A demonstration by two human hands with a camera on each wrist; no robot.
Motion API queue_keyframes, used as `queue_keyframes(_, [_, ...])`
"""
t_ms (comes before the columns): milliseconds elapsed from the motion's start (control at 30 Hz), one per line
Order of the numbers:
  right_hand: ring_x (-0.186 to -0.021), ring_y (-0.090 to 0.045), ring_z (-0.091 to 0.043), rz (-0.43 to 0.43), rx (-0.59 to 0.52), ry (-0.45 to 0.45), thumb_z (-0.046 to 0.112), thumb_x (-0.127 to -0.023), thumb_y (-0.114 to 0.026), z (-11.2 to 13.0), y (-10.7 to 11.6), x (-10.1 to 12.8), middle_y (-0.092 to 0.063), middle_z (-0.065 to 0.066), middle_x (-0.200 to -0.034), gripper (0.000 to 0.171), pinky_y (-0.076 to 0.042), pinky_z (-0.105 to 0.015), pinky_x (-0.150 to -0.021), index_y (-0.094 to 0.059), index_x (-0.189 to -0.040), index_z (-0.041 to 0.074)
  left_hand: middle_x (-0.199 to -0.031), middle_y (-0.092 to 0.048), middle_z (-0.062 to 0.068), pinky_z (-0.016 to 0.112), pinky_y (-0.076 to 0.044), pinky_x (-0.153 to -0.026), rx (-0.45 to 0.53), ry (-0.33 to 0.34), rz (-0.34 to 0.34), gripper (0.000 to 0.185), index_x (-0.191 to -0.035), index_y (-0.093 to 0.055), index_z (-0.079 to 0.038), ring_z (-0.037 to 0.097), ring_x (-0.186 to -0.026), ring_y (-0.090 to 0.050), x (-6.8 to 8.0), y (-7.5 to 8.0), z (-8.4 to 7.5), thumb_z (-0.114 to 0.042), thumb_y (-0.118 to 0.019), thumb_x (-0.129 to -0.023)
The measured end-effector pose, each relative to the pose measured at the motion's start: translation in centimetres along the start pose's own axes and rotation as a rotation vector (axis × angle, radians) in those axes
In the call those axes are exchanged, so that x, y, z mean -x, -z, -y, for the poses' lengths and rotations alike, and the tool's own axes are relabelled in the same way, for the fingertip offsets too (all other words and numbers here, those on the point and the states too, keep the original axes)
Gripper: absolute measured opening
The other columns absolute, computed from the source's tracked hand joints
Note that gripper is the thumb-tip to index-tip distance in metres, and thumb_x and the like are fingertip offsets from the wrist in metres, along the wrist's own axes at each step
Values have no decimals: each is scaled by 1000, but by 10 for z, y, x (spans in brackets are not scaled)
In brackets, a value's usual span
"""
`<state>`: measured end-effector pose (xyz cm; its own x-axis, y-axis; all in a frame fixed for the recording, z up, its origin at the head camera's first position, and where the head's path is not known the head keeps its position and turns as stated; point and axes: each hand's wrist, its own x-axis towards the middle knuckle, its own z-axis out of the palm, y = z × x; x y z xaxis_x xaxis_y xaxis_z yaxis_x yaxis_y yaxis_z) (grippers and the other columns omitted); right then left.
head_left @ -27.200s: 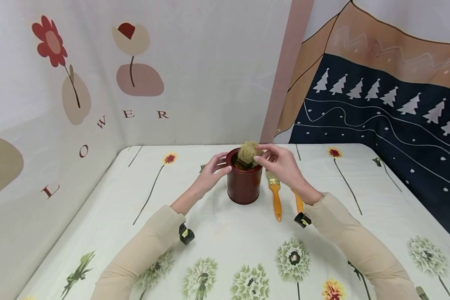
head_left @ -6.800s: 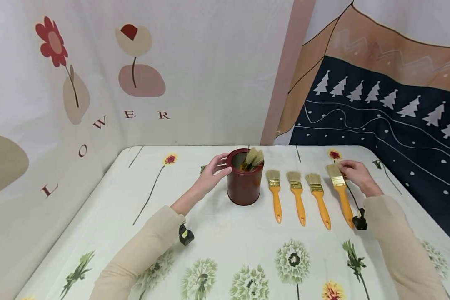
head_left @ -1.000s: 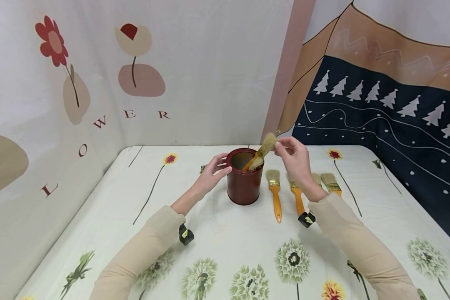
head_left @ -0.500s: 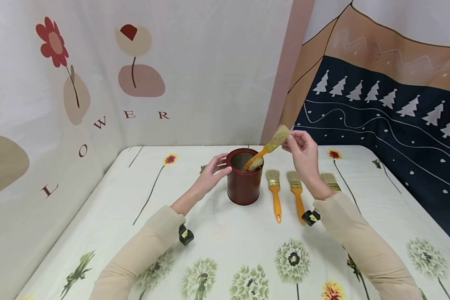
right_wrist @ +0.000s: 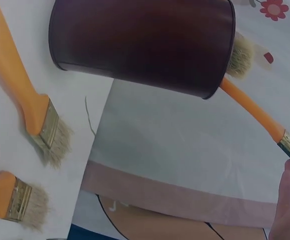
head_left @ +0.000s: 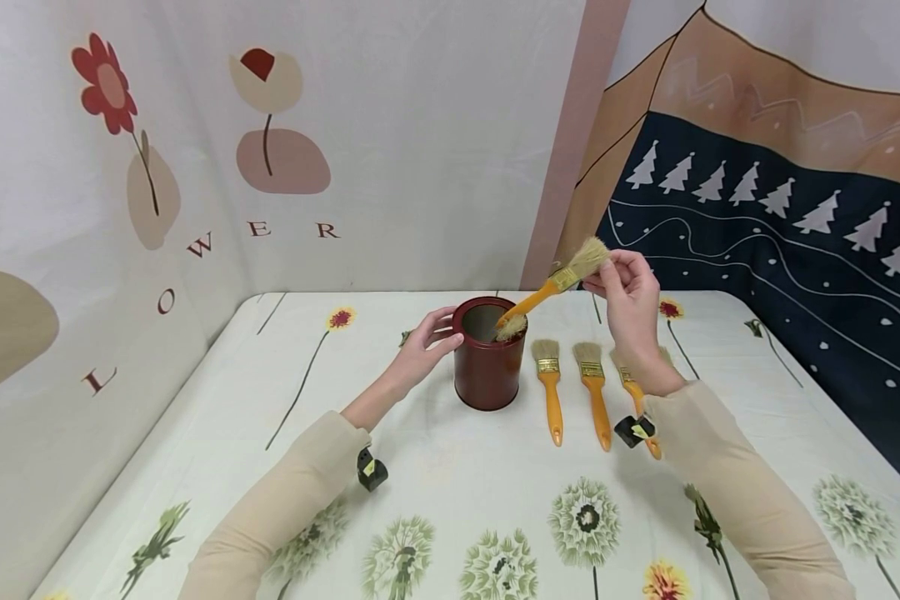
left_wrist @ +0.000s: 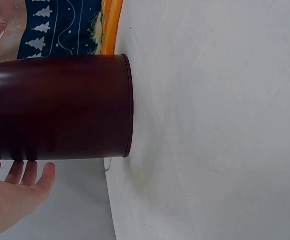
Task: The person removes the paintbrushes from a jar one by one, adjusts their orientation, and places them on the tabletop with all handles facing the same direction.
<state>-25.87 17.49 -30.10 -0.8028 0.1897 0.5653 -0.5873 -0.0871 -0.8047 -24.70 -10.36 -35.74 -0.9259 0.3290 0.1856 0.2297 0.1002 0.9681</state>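
Orange-handled brush [head_left: 551, 288] is pinched at its ferrule by the right hand [head_left: 630, 287], its handle tip just clear of the dark red can [head_left: 487, 354]. The can's rim is steadied by the curled left hand [head_left: 423, 342] on the bench [head_left: 450, 467]. Judged mid-extraction; next, laying it beside the row of brushes [head_left: 573, 387] seems called for.

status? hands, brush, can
Left hand holds the red can. Right hand pinches a brush, handle tip over the rim. Laid-out brushes clear.
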Motion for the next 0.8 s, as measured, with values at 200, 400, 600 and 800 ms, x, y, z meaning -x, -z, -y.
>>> queue_keyframes(200, [-79,-61,-14,-62,41,-14,11,-89,-51,23,0,1,-61,-8,-93,11,-48,-22,-72,-52,-98,5,-126,-43,8,36,-37,-91,-2,-20,-17,48,-131,-37,-13,20,-114,-42,-2,0,6,-18,-56,-88])
queue_keyframes(400, [-80,-61,-15,-102,34,11,12,-89,-52,27,7,-3,-61,-9,-96,13,-48,-22,-72,-52,-99,5,-125,-44,8,35,-37,-91,-5,-24,-23,47,-131,-37,-13,19,-114,-42,-1,0,6,-17,-56,-88])
queue_keyframes(600, [-83,-61,-17,-139,47,27,16,-88,-54,28,15,-6,-61,-12,-98,17,-48,-23,-73,-52,-99,4,-126,-43,9,36,-37,-91,5,-19,-15,48,-132,-36,-12,20,-115,-41,-2,1,7,-17,-56,-88])
queue_keyframes(800, [-81,-61,-15,-175,58,40,15,-87,-54,32,23,-8,-61,-10,-96,16,-48,-21,-72,-53,-98,4,-128,-42,11,37,-36,-92,5,-24,-8,49,-133,-35,-11,22,-116,-40,-2,1,6,-17,-55,-89])
